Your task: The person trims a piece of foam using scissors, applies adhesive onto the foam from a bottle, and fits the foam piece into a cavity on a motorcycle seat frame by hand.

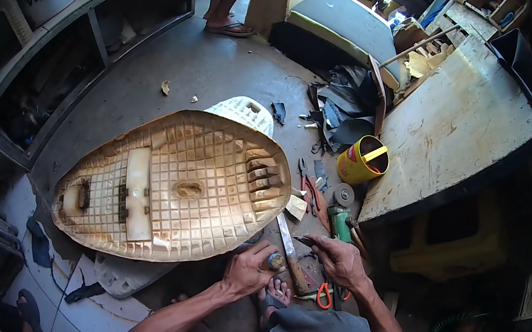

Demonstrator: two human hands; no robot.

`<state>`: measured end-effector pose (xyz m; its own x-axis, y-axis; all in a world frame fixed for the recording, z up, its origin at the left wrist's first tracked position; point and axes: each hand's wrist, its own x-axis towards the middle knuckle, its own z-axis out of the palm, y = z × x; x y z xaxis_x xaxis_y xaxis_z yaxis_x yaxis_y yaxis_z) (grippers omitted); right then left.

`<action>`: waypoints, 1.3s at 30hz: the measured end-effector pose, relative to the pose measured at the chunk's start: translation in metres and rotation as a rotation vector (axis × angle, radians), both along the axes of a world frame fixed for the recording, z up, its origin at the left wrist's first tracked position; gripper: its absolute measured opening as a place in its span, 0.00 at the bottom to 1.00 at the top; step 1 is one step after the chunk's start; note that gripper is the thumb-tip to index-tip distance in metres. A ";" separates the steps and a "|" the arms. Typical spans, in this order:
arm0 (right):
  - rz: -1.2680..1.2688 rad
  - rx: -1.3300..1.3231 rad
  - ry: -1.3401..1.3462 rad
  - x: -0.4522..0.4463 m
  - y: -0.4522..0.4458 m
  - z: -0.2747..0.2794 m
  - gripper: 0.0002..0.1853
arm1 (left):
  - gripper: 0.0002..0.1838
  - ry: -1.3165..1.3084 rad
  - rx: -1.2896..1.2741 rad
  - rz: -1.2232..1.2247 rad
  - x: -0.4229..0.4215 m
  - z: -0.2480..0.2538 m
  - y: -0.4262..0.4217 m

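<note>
My left hand (249, 268) is closed round a short handle (275, 261) whose round, worn end faces me, just below the shell's near edge. To its right, my right hand (339, 260) grips a thin dark tool (304, 240), its tip pointing left; what kind of tool it is I cannot make out. Beyond both hands lies a large oval shell (208, 154) with a brown-stained inner grid and a pale crossbar (138, 194). Between my hands, a long flat blade with a wooden handle (297, 273) lies on the floor. Orange-handled scissors (324, 296) are near my foot.
White plastic pieces (244, 112) stick out from under the shell. Right of it are pliers (306, 184), a tape roll (344, 194), a green canister (340, 224) and a yellow can (362, 159). A pale board (450, 128) stands right. Other people's feet show top and left.
</note>
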<state>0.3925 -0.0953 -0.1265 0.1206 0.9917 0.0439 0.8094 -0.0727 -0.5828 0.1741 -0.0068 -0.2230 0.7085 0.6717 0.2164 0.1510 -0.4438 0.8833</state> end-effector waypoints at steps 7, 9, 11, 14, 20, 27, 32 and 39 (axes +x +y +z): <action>0.097 -0.159 -0.175 -0.019 0.002 -0.003 0.13 | 0.23 -0.065 -0.156 0.032 0.009 -0.006 0.017; 0.134 -0.153 -0.278 -0.026 0.006 0.006 0.14 | 0.22 -0.076 -0.155 0.014 0.010 -0.008 0.017; 0.173 -0.208 -0.356 -0.030 0.012 0.013 0.15 | 0.22 -0.075 -0.271 -0.008 0.011 -0.011 0.014; 0.210 -0.199 -0.412 -0.032 0.017 0.016 0.15 | 0.23 -0.081 -0.194 0.026 0.010 -0.014 0.013; 0.254 -0.181 -0.450 -0.033 0.026 0.021 0.16 | 0.23 -0.131 -0.084 0.053 0.012 -0.017 0.016; 0.331 -0.248 -0.537 -0.044 0.032 0.030 0.14 | 0.21 -0.090 -0.168 -0.002 0.014 -0.016 0.011; 0.511 -0.299 -0.819 -0.064 0.040 0.022 0.15 | 0.19 -0.082 -0.080 0.046 0.015 -0.018 0.008; 0.475 -0.635 -0.496 -0.050 0.064 0.038 0.12 | 0.19 -0.065 -0.044 0.044 0.016 -0.010 0.002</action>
<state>0.3429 -0.0317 -0.0888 -0.1906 0.7883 -0.5851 0.9815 0.1431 -0.1269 0.1902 -0.0052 -0.2334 0.6636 0.7117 0.2305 0.1117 -0.3989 0.9102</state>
